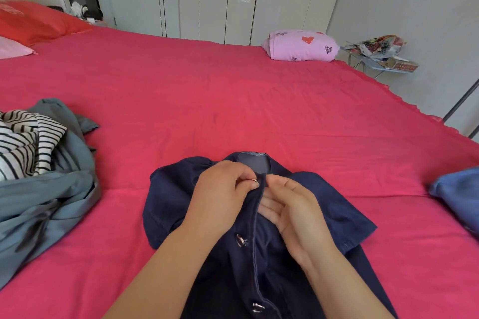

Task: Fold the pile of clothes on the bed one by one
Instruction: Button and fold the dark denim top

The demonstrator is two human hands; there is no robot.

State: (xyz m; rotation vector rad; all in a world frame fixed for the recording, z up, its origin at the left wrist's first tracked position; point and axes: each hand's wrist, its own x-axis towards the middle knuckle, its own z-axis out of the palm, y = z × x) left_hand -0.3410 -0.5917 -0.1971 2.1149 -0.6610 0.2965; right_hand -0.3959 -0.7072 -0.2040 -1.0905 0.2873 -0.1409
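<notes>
A navy short-sleeved shirt (pixel 166 204) with metal snap buttons lies face up on the pink bed sheet (pixel 207 101), collar away from me. My left hand (pixel 220 194) pinches the top snap at the placket near the collar. My right hand (pixel 290 207) holds the other placket edge just beside it, palm turned up, fingers curled against the cloth. Two lower snaps show along the front. At the left lies the unfolded pile: a grey-blue garment (pixel 44 202) with a black-and-white striped top (pixel 23 142) on it.
A folded lilac garment with heart prints (pixel 302 45) sits at the bed's far right corner. A blue garment (pixel 458 189) lies at the right edge. Red pillows (pixel 31 20) are at the far left. A small cluttered table (pixel 381 57) stands beyond the bed, wardrobe doors behind.
</notes>
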